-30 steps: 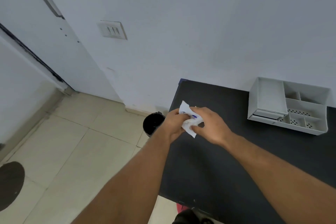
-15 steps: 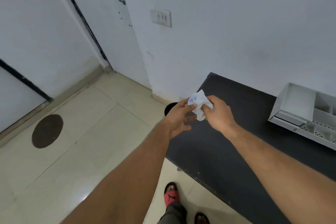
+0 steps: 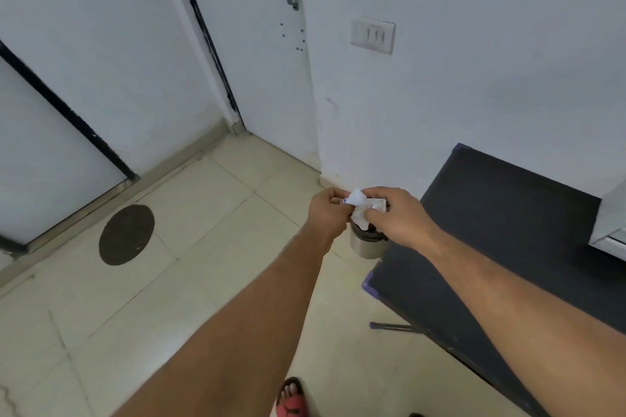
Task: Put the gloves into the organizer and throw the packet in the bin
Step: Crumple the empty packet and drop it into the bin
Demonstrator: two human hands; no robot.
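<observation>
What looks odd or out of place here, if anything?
Little stands out. The white packet is crumpled, pinched between the left hand and right hand over the small bin beside the black table. A dark round patch marks the pale floor tiles.

Pale tiled floor [image 3: 210, 247], small bin [image 3: 366, 245] standing on it beside the black table [image 3: 501, 234], dark round patch [image 3: 126, 234] on the tiles, maybe a cover, white organizer [image 3: 609, 230] corner on the table

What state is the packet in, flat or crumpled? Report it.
Crumpled: the packet is bunched between the left hand and right hand, above the bin.
</observation>
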